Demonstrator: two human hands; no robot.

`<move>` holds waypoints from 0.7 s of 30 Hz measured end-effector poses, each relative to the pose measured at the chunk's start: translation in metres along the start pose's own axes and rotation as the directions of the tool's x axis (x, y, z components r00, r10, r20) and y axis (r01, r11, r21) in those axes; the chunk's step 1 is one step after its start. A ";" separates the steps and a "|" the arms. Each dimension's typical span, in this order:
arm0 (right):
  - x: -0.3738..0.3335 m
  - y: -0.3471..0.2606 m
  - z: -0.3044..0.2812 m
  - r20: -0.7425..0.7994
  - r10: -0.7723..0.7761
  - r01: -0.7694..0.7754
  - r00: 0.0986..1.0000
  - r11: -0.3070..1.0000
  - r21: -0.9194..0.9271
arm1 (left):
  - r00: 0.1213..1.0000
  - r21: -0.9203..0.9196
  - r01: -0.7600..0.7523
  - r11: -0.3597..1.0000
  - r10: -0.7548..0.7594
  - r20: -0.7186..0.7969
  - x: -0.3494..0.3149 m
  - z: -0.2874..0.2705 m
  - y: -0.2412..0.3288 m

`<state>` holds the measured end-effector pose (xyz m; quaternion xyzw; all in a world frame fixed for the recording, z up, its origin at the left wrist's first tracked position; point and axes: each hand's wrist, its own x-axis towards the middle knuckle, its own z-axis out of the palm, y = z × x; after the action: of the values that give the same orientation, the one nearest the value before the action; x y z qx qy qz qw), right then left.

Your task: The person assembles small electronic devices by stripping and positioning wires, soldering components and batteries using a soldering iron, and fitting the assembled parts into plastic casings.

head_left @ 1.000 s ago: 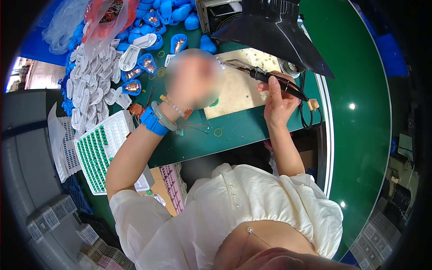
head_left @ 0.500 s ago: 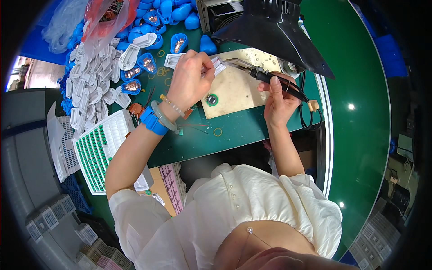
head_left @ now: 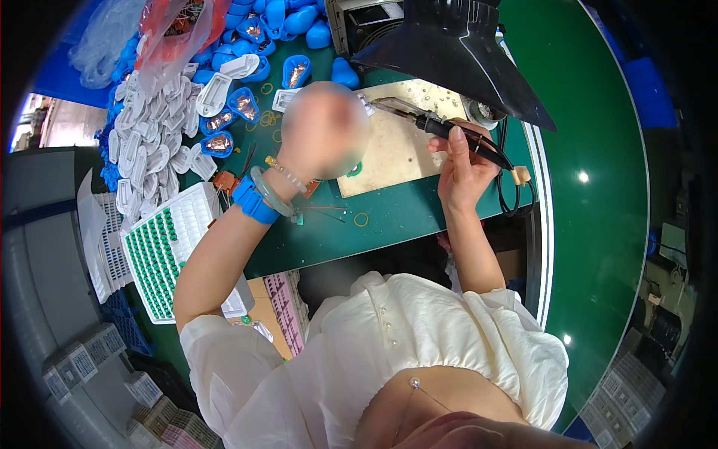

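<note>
My right hand (head_left: pixel 465 166) is closed round the black handle of a soldering iron (head_left: pixel 430 123), whose metal front end points left over the cream board. A blur covers my left hand (head_left: pixel 323 129), so its fingers cannot be made out; the wrist wears a blue strap (head_left: pixel 254 200). White plastic housing (head_left: pixel 283 99) shows at the far left side of that hand, and a small white piece shows at its right, close to the iron's tip. The cream work board (head_left: pixel 400 161) lies under the iron. A green round part (head_left: pixel 354 170) sits by the board's left edge, partly hidden.
White plastic shells (head_left: pixel 146 142) and blue shells (head_left: pixel 295 71), some with coppery contents, are heaped at the far left. A white tray (head_left: pixel 196 224) of green parts stands beside my left forearm. A black hood (head_left: pixel 456 60) overhangs the board. A cable (head_left: pixel 516 198) loops by my right hand.
My left hand was sharp before, with finger and thumb drawn together by the white housing; now it is blurred. The right hand and soldering iron have hardly moved.
</note>
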<state>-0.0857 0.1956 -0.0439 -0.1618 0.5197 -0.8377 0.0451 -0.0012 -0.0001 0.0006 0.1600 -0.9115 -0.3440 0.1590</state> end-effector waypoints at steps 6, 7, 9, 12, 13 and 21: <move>0.000 -0.001 0.002 -0.006 0.003 -0.003 1.000 1.000 -0.030 | 1.000 0.011 -0.005 1.000 0.004 0.006 0.000 -0.001 0.000; 0.000 -0.001 0.001 -0.015 0.004 -0.004 1.000 1.000 -0.011 | 1.000 0.012 -0.009 1.000 0.009 0.003 0.000 -0.001 0.000; 0.000 -0.001 0.001 -0.023 0.006 -0.006 1.000 1.000 0.008 | 1.000 0.002 -0.008 1.000 0.008 0.007 0.000 -0.001 0.000; 0.000 -0.001 0.000 -0.026 -0.008 0.008 1.000 1.000 0.021 | 1.000 0.041 -0.016 0.999 0.015 0.022 0.000 -0.003 0.000; 0.000 -0.001 0.001 -0.025 -0.005 0.006 1.000 1.000 0.024 | 0.999 0.090 -0.023 0.996 0.020 0.030 0.000 -0.003 0.000; 0.000 0.001 0.000 -0.012 -0.003 0.004 1.000 1.000 0.031 | 0.999 0.069 -0.024 0.997 0.022 0.030 -0.001 -0.004 -0.001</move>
<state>-0.0862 0.1956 -0.0445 -0.1570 0.5068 -0.8465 0.0431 0.0019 -0.0026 0.0028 0.1499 -0.9269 -0.3126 0.1440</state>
